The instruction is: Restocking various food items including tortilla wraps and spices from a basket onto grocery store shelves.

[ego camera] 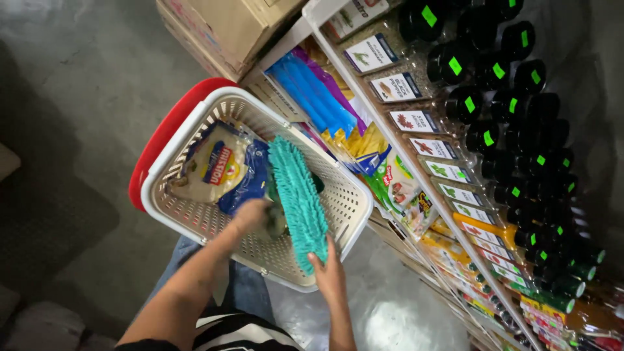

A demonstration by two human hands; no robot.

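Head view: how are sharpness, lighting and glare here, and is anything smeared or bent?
Head view: the left hand is motion-blurred inside the basket; the teal mop head and right hand are slightly soft. The dark bottles sink into shadow on the right. Glare sits on the clear plastic below the basket. Shelf edges run tilted and fan out, wide-angle.

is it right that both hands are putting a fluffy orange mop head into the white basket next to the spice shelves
Not quite: the mop head is teal, not orange, as the head view shows. The rest holds: the left hand and right hand are on it at the white basket beside the spice shelves.
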